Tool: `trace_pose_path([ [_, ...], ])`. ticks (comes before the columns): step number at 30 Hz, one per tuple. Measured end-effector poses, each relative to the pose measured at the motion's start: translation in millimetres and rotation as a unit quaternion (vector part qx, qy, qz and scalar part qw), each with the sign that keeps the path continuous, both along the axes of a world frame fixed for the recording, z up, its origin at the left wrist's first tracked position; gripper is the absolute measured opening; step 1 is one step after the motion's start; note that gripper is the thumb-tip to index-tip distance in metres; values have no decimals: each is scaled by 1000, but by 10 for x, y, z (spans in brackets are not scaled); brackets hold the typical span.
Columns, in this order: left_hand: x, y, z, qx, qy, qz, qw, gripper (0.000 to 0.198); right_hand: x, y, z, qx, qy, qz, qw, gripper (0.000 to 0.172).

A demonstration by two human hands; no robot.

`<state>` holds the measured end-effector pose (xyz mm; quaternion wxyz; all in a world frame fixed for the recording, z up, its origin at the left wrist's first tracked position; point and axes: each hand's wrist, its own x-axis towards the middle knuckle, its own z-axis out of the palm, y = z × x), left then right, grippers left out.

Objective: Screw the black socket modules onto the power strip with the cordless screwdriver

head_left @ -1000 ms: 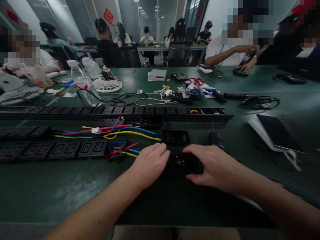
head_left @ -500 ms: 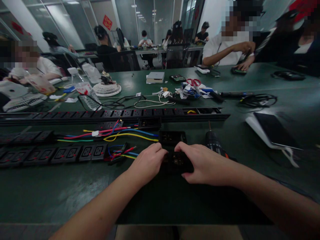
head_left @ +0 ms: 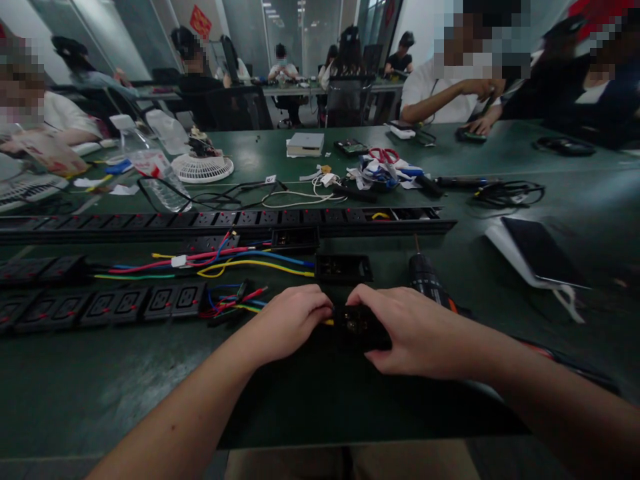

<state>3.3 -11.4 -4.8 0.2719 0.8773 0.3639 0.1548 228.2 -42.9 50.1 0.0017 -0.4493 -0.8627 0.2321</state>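
Observation:
My right hand [head_left: 417, 327] grips a small black connector housing [head_left: 354, 323] with brass-coloured metal inside, thumb below and fingers above. At the housing's left end my left hand [head_left: 290, 323] is closed, fingertips pinched around wires; a yellow wire [head_left: 329, 323] shows between them and the housing. Blue and yellow wires run behind the left hand to a black socket strip [head_left: 120, 305] on the left. Just beyond my hands lies a similar open housing [head_left: 343, 267], joined to blue and yellow wires [head_left: 265, 270]. The wire ends at my fingertips are hidden.
A cordless drill [head_left: 425, 275], bit pointing away, lies beyond my right hand. A long socket rail [head_left: 240, 227] crosses the green table [head_left: 150, 393]. A phone [head_left: 543, 253], plastic bottle [head_left: 157, 170], red-handled scissors [head_left: 384, 155] and cables lie around. Several people sit opposite.
The view has shifted slightly. My left fingers have drawn a little away from the housing's end, and a yellow wire now shows there. The right hand keeps its grip.

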Motion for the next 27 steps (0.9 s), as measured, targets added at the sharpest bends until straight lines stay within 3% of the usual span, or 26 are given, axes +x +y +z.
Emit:
trace_pose_path([
  [13,13,-138,-39,194,17,38,980,24,31,6,84,-11,-6,-37,999,45],
  [20,-3,-99,-69,122,-31,46,991,19,25,1,43,14,-11,-23,1000,39],
  [27,0,-33,-105,39,-44,22,998,19,32,1,-74,12,51,-17,999,38],
])
